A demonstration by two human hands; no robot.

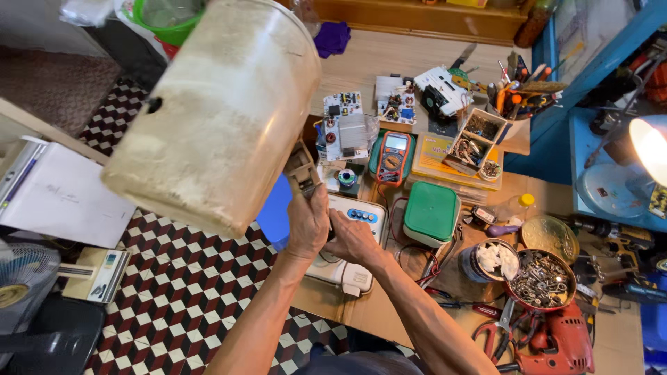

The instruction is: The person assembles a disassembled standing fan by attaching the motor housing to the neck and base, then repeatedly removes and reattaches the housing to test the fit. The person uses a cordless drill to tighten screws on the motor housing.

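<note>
A large, dirty, cream-coloured cylindrical appliance shell (215, 104) is held up in the air, tilted, filling the upper left of the view. My left hand (308, 223) grips a bracket (302, 167) at its lower right edge. My right hand (353, 239) is pressed against the left hand from the right, fingers curled near the same bracket; what it holds is hidden. Below both hands lies a white device with blue buttons (351, 236) on the wooden workbench (389, 59).
On the bench lie circuit boards (345, 125), an orange-and-green multimeter (393, 157), a green-lidded box (431, 212), a bowl of screws (540, 279) and a red power drill (563, 344). A lit lamp (649, 149) is at right. Checkered floor, papers and a fan are at left.
</note>
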